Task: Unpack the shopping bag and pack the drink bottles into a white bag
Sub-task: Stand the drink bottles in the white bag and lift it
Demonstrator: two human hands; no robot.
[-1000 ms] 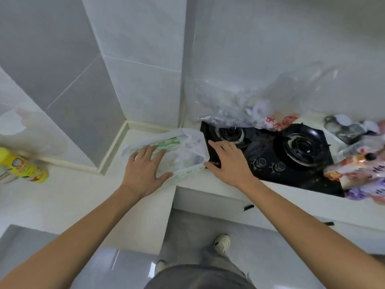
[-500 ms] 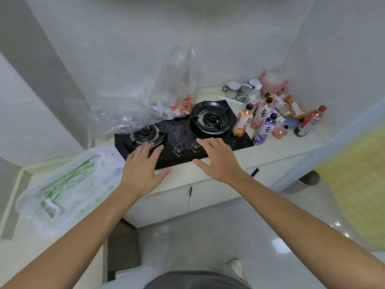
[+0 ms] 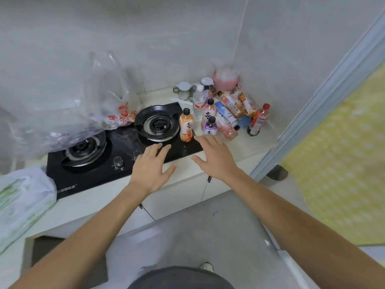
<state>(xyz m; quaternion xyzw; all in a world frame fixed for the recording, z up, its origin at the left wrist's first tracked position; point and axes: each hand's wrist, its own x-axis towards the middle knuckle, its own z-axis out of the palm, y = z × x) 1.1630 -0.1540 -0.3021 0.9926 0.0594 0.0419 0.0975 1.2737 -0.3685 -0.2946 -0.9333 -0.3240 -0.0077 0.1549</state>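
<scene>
The drink bottles [image 3: 220,113] crowd the worktop's far right corner, some upright, some lying across each other; the orange bottle [image 3: 185,126] stands nearest, at the hob's [image 3: 100,174] right edge. My right hand [image 3: 216,159] hovers just short of it, fingers spread, holding nothing; my left hand [image 3: 152,170] is likewise open over the hob's front. I'd take upright ones first (the leaning pile may roll). The white bag [image 3: 23,201] waits at the worktop's left end.
</scene>
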